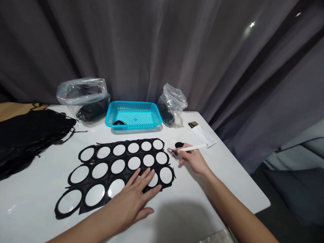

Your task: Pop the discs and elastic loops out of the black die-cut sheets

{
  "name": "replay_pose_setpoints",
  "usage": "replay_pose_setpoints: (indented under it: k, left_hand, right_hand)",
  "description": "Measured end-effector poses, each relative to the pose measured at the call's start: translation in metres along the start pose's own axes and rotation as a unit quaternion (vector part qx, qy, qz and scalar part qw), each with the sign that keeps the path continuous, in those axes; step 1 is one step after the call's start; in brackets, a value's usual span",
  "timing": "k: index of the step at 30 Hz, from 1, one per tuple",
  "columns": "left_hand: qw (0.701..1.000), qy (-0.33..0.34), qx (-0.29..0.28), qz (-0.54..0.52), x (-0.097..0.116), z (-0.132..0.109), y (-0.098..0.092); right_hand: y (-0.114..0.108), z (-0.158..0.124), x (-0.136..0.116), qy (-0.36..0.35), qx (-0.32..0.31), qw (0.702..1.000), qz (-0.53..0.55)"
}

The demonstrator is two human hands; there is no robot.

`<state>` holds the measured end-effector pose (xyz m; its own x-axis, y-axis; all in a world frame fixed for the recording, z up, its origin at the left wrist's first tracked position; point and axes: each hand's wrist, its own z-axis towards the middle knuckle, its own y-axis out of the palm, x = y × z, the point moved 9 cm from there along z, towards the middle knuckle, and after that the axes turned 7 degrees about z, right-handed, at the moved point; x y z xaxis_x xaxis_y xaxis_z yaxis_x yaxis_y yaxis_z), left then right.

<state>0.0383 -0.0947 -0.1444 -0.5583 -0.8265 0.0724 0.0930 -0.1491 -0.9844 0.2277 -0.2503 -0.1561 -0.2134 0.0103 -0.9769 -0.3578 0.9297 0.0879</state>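
Observation:
A black sheet [107,180] with rows of round holes lies flat on the white table, the white surface showing through the holes. My left hand [138,194] rests spread and palm down on its near right part, covering some holes. Just past the sheet's right edge, my right hand [193,160] is closed around a white pen-like tool [193,147], held nearly level. At its fingertips is a small shiny piece [170,150], too small to name. A black disc [179,144] lies on the table behind the right hand, partly covered by it.
Behind the sheet stands a blue plastic basket [134,126] with a small black item inside. Clear bags with black contents flank it, a left bag [88,98] and a right bag [170,104]. Black material [30,135] is piled left. A phone [193,124] and white paper [202,135] lie right.

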Motion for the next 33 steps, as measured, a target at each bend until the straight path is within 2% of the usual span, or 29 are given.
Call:
replay_pose_setpoints:
  k: [2, 5, 7, 9, 12, 15, 20, 28, 31, 33]
  left_hand:
    - [1.000, -0.005, -0.003, 0.017, -0.005, -0.011, -0.002]
    - [0.999, -0.012, -0.012, 0.042, -0.009, -0.028, -0.001]
    - [0.998, -0.019, -0.022, 0.050, -0.008, -0.035, 0.003]
    - [0.998, -0.026, -0.023, 0.042, -0.007, -0.038, 0.004]
    - [0.999, -0.035, -0.005, 0.014, -0.007, -0.038, 0.003]
    - [0.999, -0.041, 0.006, 0.001, -0.008, -0.038, 0.001]
    - [0.999, -0.037, -0.001, 0.007, -0.007, -0.039, 0.003]
    - [0.999, -0.047, 0.015, -0.011, -0.007, -0.038, 0.000]
    - [0.998, -0.059, 0.003, -0.008, -0.008, -0.039, 0.002]
    - [0.998, -0.066, 0.001, -0.005, -0.009, -0.040, 0.004]
  right_hand:
    - [0.030, -0.011, 0.018, 0.063, -0.047, 0.992, 0.095]
    - [0.068, -0.031, 0.035, 0.128, -0.122, 0.971, 0.161]
    - [0.087, -0.045, 0.040, 0.144, -0.179, 0.963, 0.144]
    - [0.100, -0.057, 0.041, 0.119, -0.226, 0.964, 0.069]
    - [0.109, -0.067, 0.033, -0.003, -0.244, 0.965, -0.098]
    - [0.115, -0.075, 0.024, -0.102, -0.238, 0.945, -0.200]
    - [0.116, -0.079, 0.023, -0.134, -0.233, 0.936, -0.229]
    - [0.118, -0.083, 0.021, -0.133, -0.240, 0.929, -0.250]
    - [0.123, -0.097, 0.027, -0.164, -0.238, 0.906, -0.309]
    - [0.128, -0.108, 0.032, -0.210, -0.245, 0.875, -0.361]
